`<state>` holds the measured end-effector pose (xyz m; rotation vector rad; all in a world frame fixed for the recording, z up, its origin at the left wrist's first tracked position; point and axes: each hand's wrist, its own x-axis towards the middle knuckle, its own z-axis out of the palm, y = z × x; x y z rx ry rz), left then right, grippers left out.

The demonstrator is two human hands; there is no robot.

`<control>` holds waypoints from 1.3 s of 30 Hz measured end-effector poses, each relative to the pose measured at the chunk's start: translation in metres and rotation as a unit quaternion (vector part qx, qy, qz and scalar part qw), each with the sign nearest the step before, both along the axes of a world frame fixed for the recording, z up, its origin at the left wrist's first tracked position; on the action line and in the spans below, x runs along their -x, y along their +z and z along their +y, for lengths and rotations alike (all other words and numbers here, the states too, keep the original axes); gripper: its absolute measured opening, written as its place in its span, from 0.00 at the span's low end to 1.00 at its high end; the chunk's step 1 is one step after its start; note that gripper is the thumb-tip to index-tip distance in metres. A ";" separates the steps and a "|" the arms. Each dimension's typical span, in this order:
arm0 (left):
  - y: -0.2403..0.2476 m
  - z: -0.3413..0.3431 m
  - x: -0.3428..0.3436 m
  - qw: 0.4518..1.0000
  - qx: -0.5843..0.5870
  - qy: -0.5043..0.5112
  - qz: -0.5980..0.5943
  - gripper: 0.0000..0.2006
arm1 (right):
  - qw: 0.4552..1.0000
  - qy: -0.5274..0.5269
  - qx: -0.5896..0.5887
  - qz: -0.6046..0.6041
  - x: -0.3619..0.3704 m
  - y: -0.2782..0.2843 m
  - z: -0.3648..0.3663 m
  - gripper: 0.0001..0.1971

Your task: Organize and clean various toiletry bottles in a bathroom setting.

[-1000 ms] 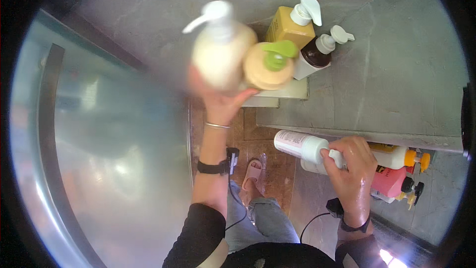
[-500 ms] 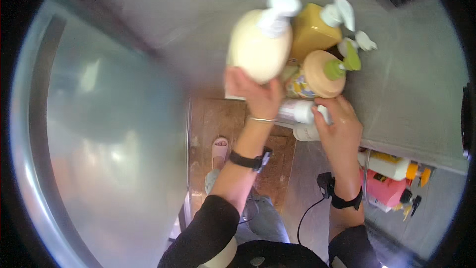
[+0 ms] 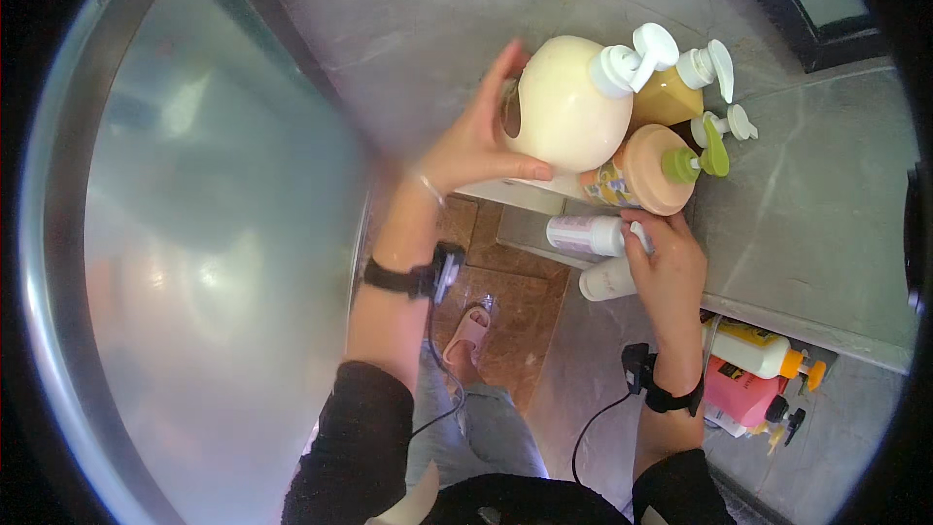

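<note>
A round cream pump bottle (image 3: 573, 107) with a white pump head stands at the left of a tight group of bottles. My left hand (image 3: 481, 141) is spread around its left side, thumb low in front and fingers apart behind, with a gap at the palm. Beside it are a yellow pump bottle (image 3: 671, 100), partly hidden, and a peach-topped bottle (image 3: 653, 170) with a green pump. My right hand (image 3: 669, 262) is closed around the tops of two small white bottles: a labelled white pump bottle (image 3: 583, 233) and a plain white bottle (image 3: 607, 279), both tilted sideways.
A large shiny metal panel (image 3: 224, 262) rises along my left. Grey stone ledge (image 3: 807, 224) extends to the right. Lower right, a rack holds a white bottle with an orange pump (image 3: 753, 348) and a pink bottle (image 3: 743, 392). Brown floor tiles (image 3: 515, 331) show below.
The cream bottle has moved right, closer to the yellow and peach bottles. My left hand has shifted from its lower front to its left side and spread. My right hand keeps the white bottles.
</note>
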<state>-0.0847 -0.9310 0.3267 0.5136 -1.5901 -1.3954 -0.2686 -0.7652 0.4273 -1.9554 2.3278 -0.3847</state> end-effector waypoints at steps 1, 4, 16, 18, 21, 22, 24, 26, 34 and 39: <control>0.003 -0.009 0.001 0.999 0.022 -0.022 -0.036 0.63 | 1.000 -0.004 -0.006 -0.001 0.000 0.001 0.000 0.09; 0.005 -0.004 0.002 0.996 0.055 0.009 -0.076 0.62 | 1.000 -0.010 -0.017 -0.007 -0.001 -0.001 -0.001 0.09; -0.009 0.023 -0.005 0.995 0.028 0.073 -0.058 0.58 | 0.998 0.035 -0.014 -0.043 0.007 -0.016 -0.004 0.14; -0.005 0.020 -0.011 0.998 -0.043 0.029 -0.024 0.58 | 0.998 0.041 -0.036 -0.024 0.013 -0.018 -0.010 0.16; 0.000 0.020 -0.012 0.996 -0.089 0.005 -0.018 0.57 | 0.997 0.058 0.034 -0.029 0.015 -0.031 -0.012 0.18; 0.000 0.020 -0.009 0.996 -0.085 0.007 -0.019 0.57 | 0.997 0.051 0.047 -0.027 0.014 -0.033 -0.011 0.18; -0.003 0.021 -0.005 0.996 -0.082 0.014 -0.021 0.57 | 0.997 0.040 0.068 -0.023 0.012 -0.036 -0.007 0.17; -0.013 0.025 -0.003 0.998 -0.036 0.052 -0.018 0.54 | 0.998 0.009 0.011 -0.058 0.007 -0.027 0.002 0.16; -0.080 0.177 -0.010 0.950 0.123 0.071 -0.277 0.32 | 0.993 0.088 0.003 -0.078 -0.023 -0.055 0.053 0.16; -0.164 0.201 0.003 0.974 -0.099 0.133 -0.157 0.27 | 0.984 0.113 0.014 -0.139 -0.050 -0.100 0.045 0.16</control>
